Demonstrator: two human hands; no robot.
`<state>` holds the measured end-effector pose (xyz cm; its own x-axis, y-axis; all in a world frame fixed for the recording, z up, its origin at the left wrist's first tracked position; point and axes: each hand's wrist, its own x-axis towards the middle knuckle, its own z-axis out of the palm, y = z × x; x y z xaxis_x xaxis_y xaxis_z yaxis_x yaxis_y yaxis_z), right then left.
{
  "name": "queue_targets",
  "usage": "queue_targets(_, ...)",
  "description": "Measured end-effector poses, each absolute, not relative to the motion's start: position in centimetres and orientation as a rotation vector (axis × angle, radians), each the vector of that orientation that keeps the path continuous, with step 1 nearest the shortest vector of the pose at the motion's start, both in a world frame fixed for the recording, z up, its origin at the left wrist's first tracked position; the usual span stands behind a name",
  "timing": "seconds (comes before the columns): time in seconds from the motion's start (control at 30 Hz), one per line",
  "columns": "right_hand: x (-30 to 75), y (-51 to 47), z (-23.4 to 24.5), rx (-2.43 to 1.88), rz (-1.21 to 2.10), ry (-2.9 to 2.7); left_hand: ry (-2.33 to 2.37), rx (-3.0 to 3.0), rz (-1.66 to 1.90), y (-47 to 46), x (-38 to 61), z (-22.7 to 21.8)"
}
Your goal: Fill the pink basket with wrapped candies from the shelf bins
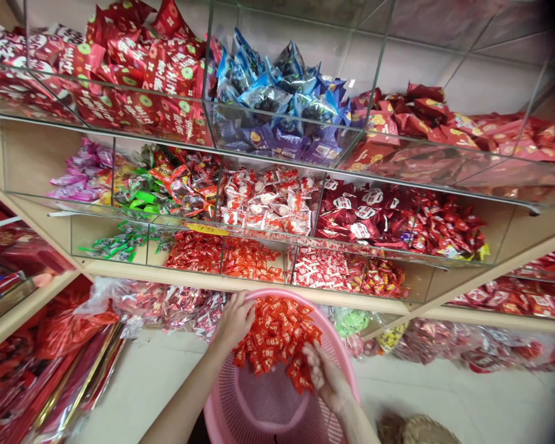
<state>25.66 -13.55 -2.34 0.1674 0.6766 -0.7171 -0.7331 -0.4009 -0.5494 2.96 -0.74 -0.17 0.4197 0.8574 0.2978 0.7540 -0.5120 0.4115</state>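
Observation:
A pink plastic basket [277,425] with slotted sides is tilted in front of me, against the lowest shelf. Small red-orange wrapped candies [277,336] are heaped in its far half, and its near bottom is bare. My left hand [234,322] is at the basket's far left rim, fingers bent over the edge beside the candies. My right hand [327,377] reaches inside over the right wall. Its fingers are apart and slightly curved, at the right side of the heap, with nothing visibly gripped.
Glass-fronted shelves hold bagged sweets: red bags [143,74], blue bags [268,86] and dark red packets [365,209]. Just behind the basket, a low bin holds similar orange candies [247,259]. Plastic bags [166,302] lie beneath the shelf, and a woven item [428,430] stands on the floor.

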Motion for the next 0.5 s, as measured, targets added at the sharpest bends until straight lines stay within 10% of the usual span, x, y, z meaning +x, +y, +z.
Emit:
queue_targets(0.23,23.7,-13.5,0.4,-1.309,1.761,-0.188,1.398,2.450,0.748,-0.7,2.8,-0.4)
queue_targets(0.5,22.3,-1.7,7.3,-1.543,1.166,-1.299,1.412,2.448,0.760,-0.7,2.8,-0.7)
